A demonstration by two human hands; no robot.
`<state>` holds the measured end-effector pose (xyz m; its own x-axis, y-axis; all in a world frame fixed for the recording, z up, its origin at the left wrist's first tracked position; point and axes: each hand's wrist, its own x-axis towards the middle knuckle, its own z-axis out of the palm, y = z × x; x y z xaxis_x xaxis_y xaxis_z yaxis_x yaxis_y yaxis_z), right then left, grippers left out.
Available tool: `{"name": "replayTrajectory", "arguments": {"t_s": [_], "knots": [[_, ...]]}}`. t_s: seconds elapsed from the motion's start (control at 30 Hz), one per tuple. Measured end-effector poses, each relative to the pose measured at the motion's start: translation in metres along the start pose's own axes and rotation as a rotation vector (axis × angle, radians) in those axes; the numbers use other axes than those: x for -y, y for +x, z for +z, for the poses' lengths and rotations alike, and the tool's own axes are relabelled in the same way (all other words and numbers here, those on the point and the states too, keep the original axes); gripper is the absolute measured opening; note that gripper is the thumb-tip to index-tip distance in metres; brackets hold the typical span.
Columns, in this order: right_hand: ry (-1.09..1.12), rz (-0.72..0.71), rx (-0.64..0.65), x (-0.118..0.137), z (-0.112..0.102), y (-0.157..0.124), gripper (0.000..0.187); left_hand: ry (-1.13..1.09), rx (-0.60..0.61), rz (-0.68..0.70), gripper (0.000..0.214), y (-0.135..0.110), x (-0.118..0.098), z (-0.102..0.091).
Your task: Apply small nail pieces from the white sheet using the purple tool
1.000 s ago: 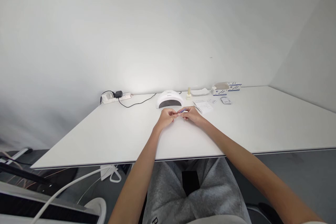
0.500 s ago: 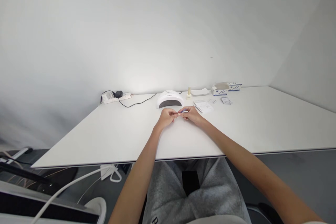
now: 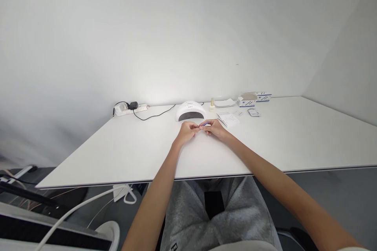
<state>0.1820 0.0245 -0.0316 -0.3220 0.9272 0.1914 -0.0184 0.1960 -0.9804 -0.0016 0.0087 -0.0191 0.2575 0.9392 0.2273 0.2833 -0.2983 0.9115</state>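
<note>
Two hands meet over a thin stick at a white table

The right hand (image 3: 217, 128) pinches a slim bluish nail stick (image 3: 204, 124), its tip at the curled fingers of the left hand (image 3: 186, 131); it looks light, stiff and easily dropped, best gripped mid-shaft. The smooth white table (image 3: 294, 137) carries a nail lamp (image 3: 190, 111), power strip (image 3: 129, 109) and small boxes (image 3: 252, 99) near a plain pale wall.

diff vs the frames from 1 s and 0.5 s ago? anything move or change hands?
Nothing visibly changed. The left hand and right hand meet as before over the white table, fingertips together on a small bluish stick-like item, too small to identify. The nail lamp, power strip, papers and small boxes sit where they were.
</note>
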Motion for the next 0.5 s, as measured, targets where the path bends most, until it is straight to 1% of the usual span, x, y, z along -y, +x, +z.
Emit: {"name": "replayTrajectory", "arguments": {"t_s": [0.17,0.33,0.5], "knots": [[0.016,-0.008,0.026,-0.0048,-0.0026,0.0022,0.036,0.006,0.011,-0.01,0.017,0.0017,0.0025,-0.0001],[0.02,0.008,0.046,-0.0039,-0.0034,0.0021,0.035,0.024,0.02,0.005,0.017,0.0018,0.0049,-0.0002],[0.069,0.043,0.037,0.0009,-0.0032,-0.0007,0.035,0.026,-0.011,0.029,0.017,0.0035,0.0069,0.0005]]}}
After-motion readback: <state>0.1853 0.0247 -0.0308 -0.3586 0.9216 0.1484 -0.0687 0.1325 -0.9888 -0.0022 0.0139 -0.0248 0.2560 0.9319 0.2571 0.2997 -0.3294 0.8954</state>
